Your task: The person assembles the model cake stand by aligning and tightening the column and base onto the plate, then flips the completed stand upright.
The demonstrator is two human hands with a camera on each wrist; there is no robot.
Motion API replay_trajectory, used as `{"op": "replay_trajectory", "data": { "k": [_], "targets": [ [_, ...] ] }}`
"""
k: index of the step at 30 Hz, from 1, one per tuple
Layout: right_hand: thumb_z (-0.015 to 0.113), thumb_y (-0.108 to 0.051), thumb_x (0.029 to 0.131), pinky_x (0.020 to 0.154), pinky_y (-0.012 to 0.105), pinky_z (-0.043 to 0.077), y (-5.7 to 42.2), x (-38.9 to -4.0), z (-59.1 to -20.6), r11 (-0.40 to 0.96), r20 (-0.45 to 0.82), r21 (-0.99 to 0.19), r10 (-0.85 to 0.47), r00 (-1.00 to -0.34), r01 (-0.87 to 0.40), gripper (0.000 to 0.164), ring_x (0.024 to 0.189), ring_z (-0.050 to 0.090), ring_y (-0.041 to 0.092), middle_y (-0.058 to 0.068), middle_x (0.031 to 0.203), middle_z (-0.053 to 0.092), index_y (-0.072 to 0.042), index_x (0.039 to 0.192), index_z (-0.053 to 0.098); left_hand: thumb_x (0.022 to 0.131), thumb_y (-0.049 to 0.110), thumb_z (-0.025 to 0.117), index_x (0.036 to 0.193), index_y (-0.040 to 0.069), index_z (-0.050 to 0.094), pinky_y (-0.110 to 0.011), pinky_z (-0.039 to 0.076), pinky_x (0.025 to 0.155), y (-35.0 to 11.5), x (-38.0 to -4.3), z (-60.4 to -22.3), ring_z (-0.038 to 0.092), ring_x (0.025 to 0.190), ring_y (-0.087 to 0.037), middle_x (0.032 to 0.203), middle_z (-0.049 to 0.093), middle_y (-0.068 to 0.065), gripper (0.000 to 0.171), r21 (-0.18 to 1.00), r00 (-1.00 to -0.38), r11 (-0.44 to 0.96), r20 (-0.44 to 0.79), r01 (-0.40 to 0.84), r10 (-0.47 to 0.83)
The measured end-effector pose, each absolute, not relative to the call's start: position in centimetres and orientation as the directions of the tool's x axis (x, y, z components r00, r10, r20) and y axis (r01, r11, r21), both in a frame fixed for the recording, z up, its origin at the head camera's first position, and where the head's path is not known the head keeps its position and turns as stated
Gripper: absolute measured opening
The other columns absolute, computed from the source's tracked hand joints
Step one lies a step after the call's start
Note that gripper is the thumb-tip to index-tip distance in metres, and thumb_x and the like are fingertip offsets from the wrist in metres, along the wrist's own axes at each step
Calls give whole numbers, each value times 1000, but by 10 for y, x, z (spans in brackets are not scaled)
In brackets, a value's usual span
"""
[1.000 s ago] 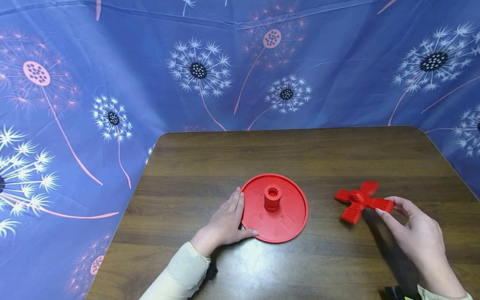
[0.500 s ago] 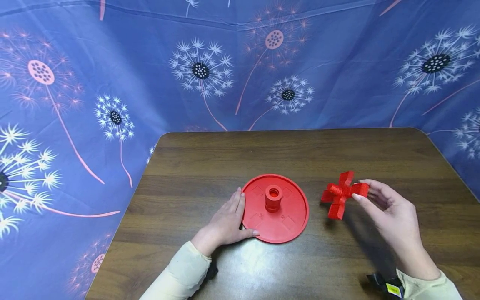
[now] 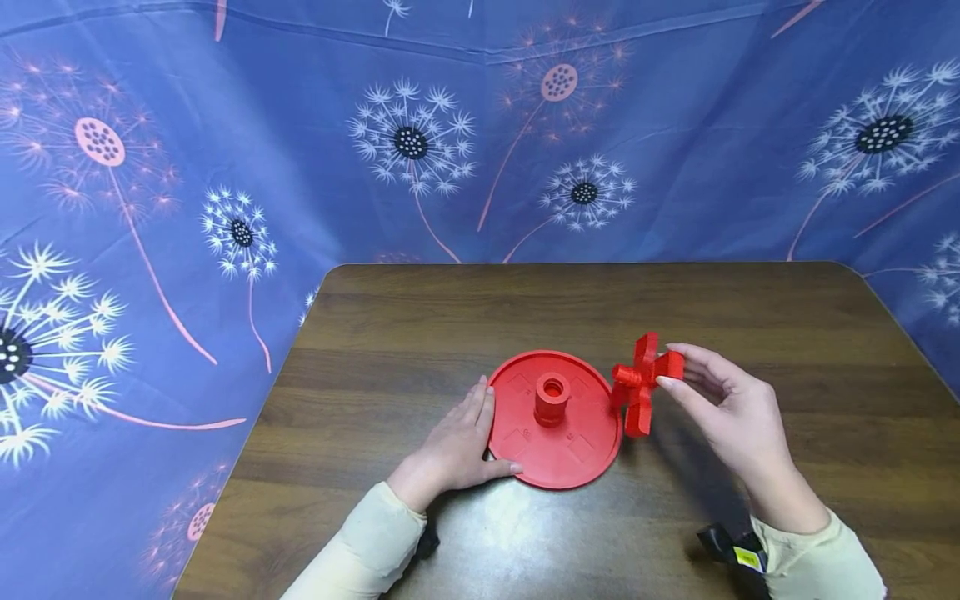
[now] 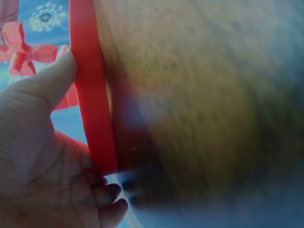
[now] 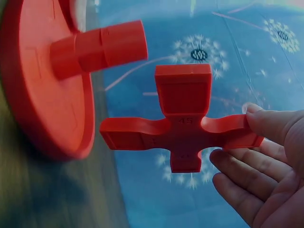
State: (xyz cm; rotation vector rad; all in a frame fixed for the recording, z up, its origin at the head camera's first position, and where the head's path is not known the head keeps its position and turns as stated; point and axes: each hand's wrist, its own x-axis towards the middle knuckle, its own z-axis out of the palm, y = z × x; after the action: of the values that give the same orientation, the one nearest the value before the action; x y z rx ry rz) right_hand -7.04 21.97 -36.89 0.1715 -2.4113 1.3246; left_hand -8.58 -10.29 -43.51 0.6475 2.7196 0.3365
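1. We see a cross-shaped, four-armed red piece, apparently plastic, (image 3: 641, 385) tilted in the air just beside the right edge of a round, shallow-rimmed red disc (image 3: 525, 454), which lies on a brown wood-grain bench (image 3: 420, 308).
2. The right hand (image 3: 738, 412) pinches one arm of the cross between thumb and index finger; its other fingers are spread. Held so far off-centre, the cross could twist or slip, we judge.
3. The lowered arm hangs very near the disc; brought in at this tilt, it could knock the rim or the red cylindrical post (image 3: 552, 402) standing mid-disc.
4. The left hand (image 3: 457, 437) lies along the disc's left and near edges, fingers straight and close together, thumb apart. A push from the left hand's side could slide the disc, since we see nothing bracing its far right.
5. From the head view alone, we cannot tell whether cross and rim touch; the right wrist view shows a gap.
6. The left wrist view crops the cross and blurs the bench; marks on the cross are faint, and the post hole's depth is unclear.
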Motion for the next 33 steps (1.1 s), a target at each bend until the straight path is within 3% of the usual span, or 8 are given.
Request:
{"op": "replay_trajectory", "data": {
  "k": [5,7,10,13,16,22,26,33],
  "targets": [
    [80,3,77,79,7,47,202,-75,-365,550,435,-753,2,-901,-362,50,90,61,-12,10,101,73,-7,124,67,83,68,61,155,0,11,-42,24,116,-103,-86,-437,10,149,-27,163,4,-15,111,299,-847,871,-255,391,467],
    [80,4,75,80,7,47,195,-77,-364,543,464,-734,-36,-885,-407,52,92,61,-12,13,102,73,-8,125,67,83,68,61,155,-1,11,-41,24,116,-103,-86,-438,10,149,-26,163,4,-16,111,299,-847,870,-250,393,468],
    [82,4,72,83,6,45,185,-81,-363,563,518,-678,-92,-850,-474,56,93,63,-8,11,102,73,-8,124,67,83,68,61,155,0,10,-41,23,116,-102,-86,-438,9,149,-26,163,3,-15,112,307,-848,868,-250,390,468],
    [84,1,71,83,6,44,176,-84,-361,610,564,-590,-159,-811,-530,57,94,68,5,7,105,73,-9,125,67,82,68,61,155,0,10,-41,23,116,-102,-86,-437,8,149,-26,163,3,-15,112,307,-848,870,-254,387,466],
    [85,-4,71,81,13,48,169,-87,-359,638,580,-510,-239,-779,-576,60,96,69,17,5,111,71,-10,128,65,82,68,61,155,0,10,-41,23,117,-102,-86,-436,8,149,-26,163,3,-15,112,303,-847,871,-256,386,465],
    [84,-7,72,72,28,52,161,-93,-359,618,590,-417,-374,-716,-667,65,87,64,16,5,112,68,-8,133,62,83,67,62,155,-1,12,-40,23,116,-103,-85,-437,11,149,-27,162,6,-16,111,297,-847,867,-241,400,473],
    [80,-14,80,69,37,56,157,-96,-358,642,581,-337,-433,-689,-688,58,85,67,20,8,110,67,-8,134,60,83,67,62,155,-1,12,-40,23,116,-103,-85,-436,11,148,-27,162,6,-16,111,301,-847,867,-242,398,473],
    [83,-11,75,70,40,57,142,-100,-358,646,591,-233,-500,-634,-727,66,85,67,23,9,107,66,-8,136,58,83,65,62,154,-3,14,-41,25,116,-104,-86,-435,14,148,-29,162,7,-18,110,300,-845,860,-226,413,485]
  ]
}}
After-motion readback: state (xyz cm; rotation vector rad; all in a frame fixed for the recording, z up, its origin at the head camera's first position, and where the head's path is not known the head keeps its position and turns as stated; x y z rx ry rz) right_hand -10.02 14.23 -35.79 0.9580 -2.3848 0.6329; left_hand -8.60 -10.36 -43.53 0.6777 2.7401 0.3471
